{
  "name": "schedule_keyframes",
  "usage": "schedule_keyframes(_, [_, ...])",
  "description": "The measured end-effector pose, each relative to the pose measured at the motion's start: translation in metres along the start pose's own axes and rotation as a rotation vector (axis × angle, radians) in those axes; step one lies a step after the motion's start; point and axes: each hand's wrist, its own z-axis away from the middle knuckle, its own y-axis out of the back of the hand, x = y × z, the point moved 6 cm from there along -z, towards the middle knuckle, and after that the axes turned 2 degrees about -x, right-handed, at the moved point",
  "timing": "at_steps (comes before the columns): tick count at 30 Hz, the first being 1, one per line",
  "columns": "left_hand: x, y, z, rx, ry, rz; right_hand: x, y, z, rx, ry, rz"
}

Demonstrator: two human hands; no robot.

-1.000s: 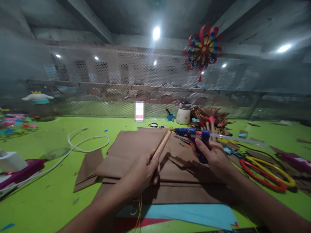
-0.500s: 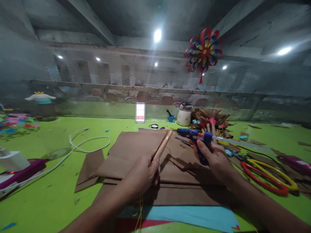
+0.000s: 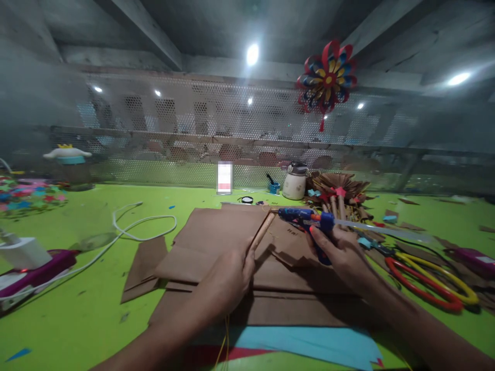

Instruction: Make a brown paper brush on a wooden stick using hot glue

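Observation:
My left hand (image 3: 234,270) is closed round a slim brown paper tube (image 3: 264,231) that slants up and away from me. In my right hand (image 3: 342,252) is a blue glue gun (image 3: 305,216), its nozzle pointing left at the tube's upper end. A long clear glue stick (image 3: 382,230) sticks out of the gun's back. Beneath both hands lie stacked sheets of brown paper (image 3: 216,234). Yellow string (image 3: 226,337) hangs below my left hand. Whether the nozzle touches the tube, I cannot tell.
Scissors with red and yellow handles (image 3: 423,283) lie at right. Behind stand a white jar (image 3: 294,183) and a fan-folded brown paper piece (image 3: 338,183). A white cable (image 3: 145,219) and a purple power strip (image 3: 62,263) are at left. Light-blue paper (image 3: 305,342) lies in front.
The glue gun has shifted slightly left and down, bringing its nozzle to the tube's upper end. My left hand has turned a little on the tube. The view has tilted slightly.

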Motion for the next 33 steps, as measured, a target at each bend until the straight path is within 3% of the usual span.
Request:
schedule_keyframes(3, [0.003, 0.003, 0.000, 0.020, -0.029, -0.034, 0.001, -0.003, 0.003, -0.046, -0.002, -0.029])
schedule_keyframes(7, [0.007, 0.003, 0.000, -0.044, 0.010, -0.129, -0.002, -0.004, 0.004, -0.088, 0.010, -0.044])
schedule_keyframes(12, [0.011, 0.004, 0.000, -0.048, 0.014, -0.199, -0.005, 0.004, 0.001, 0.007, 0.016, 0.005])
schedule_keyframes(15, [0.009, 0.003, 0.000, -0.070, 0.033, -0.185, -0.004, 0.002, 0.001, -0.009, 0.021, 0.011])
schedule_keyframes(21, [0.001, -0.001, -0.002, -0.133, 0.109, 0.059, -0.005, -0.009, 0.009, -0.192, 0.051, -0.011])
schedule_keyframes(25, [-0.002, -0.009, -0.004, -0.244, 0.204, 0.340, -0.009, -0.012, 0.014, -0.251, 0.058, 0.018])
schedule_keyframes(29, [0.003, -0.013, -0.005, -0.312, 0.291, 0.611, -0.008, -0.009, 0.013, -0.183, 0.063, 0.003])
schedule_keyframes(33, [0.010, -0.011, -0.004, -0.310, 0.330, 0.735, -0.004, -0.002, 0.008, -0.078, 0.060, 0.006])
